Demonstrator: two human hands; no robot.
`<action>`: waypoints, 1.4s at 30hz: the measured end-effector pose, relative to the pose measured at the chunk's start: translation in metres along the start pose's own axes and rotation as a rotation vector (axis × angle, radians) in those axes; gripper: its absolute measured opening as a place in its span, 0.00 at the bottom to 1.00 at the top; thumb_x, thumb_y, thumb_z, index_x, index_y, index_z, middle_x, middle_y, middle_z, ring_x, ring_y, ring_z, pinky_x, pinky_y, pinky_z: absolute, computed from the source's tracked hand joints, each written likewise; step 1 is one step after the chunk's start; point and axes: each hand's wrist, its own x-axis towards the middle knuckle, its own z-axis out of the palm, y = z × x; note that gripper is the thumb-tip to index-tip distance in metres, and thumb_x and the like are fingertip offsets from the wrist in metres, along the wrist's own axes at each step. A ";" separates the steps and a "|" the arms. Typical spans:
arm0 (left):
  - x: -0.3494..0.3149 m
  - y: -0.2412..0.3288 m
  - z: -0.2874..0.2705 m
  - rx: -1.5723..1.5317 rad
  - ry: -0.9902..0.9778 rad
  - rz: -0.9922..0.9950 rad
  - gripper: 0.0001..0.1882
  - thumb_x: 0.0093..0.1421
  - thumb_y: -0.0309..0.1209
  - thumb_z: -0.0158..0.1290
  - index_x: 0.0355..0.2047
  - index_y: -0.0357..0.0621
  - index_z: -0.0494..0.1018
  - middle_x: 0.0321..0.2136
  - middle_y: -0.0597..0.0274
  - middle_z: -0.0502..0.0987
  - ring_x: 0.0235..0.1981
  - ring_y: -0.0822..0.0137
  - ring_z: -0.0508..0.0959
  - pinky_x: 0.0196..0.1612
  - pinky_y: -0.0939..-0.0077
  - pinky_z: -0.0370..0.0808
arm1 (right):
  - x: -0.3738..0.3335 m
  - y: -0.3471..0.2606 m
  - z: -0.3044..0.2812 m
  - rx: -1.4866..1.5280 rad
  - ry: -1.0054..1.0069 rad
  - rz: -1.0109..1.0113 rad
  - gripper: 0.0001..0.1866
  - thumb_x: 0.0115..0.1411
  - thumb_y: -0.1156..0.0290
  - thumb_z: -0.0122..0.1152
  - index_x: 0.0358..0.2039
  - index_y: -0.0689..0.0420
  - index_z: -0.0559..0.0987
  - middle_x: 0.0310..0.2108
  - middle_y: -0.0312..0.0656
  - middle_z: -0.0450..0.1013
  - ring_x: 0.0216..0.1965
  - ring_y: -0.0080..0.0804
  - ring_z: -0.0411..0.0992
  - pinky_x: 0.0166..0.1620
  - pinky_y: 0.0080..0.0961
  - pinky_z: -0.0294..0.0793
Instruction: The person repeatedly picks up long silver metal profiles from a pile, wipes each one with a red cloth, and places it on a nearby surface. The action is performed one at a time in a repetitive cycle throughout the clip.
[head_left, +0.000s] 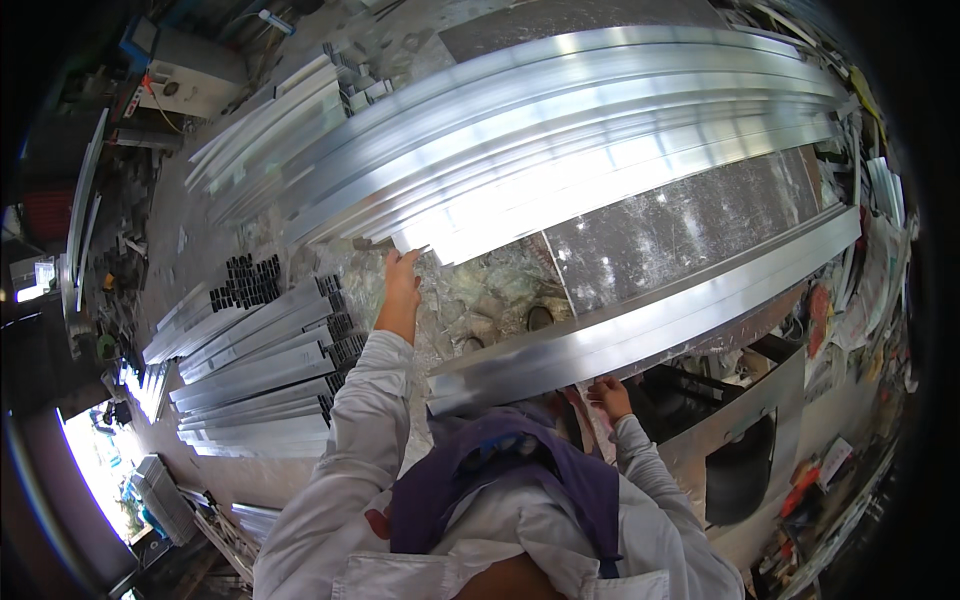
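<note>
My left hand reaches forward with its fingers closed at the near left end of a long, shiny metal profile. That profile lies at the front of a stack of similar silvery lengths. Closer to my body, another long metal profile runs from lower left to upper right. Just under its near edge is my right hand, fingers curled in. The fingertips seem to touch that edge, but what they hold, if anything, is hidden.
A dark, scuffed board lies between the two profiles. To the left are bundles of metal channels with open dark ends. A metal frame with a dark round opening stands at my right. Crumpled clear plastic covers the ground ahead.
</note>
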 end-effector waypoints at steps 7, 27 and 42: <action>0.016 -0.006 -0.019 -0.026 -0.121 -0.018 0.39 0.54 0.37 0.58 0.65 0.50 0.55 0.57 0.63 0.66 0.56 0.64 0.64 0.54 0.59 0.60 | 0.008 0.002 0.009 -0.073 -0.037 -0.018 0.12 0.63 0.67 0.53 0.45 0.58 0.72 0.36 0.44 0.76 0.33 0.34 0.76 0.34 0.30 0.74; 0.028 -0.046 0.019 0.045 -0.205 0.094 0.36 0.49 0.48 0.68 0.48 0.31 0.70 0.38 0.59 0.75 0.38 0.68 0.71 0.44 0.75 0.67 | -0.026 0.035 -0.015 -0.008 0.099 -0.022 0.11 0.63 0.63 0.56 0.41 0.56 0.73 0.31 0.41 0.76 0.30 0.31 0.76 0.32 0.28 0.74; -0.171 -0.006 -0.033 0.064 -0.350 0.056 0.16 0.53 0.43 0.65 0.23 0.54 0.68 0.21 0.78 0.63 0.25 0.79 0.60 0.31 0.81 0.55 | -0.023 -0.270 0.009 0.578 0.092 -0.546 0.37 0.63 0.43 0.53 0.60 0.60 0.63 0.49 0.50 0.71 0.52 0.36 0.70 0.52 0.35 0.73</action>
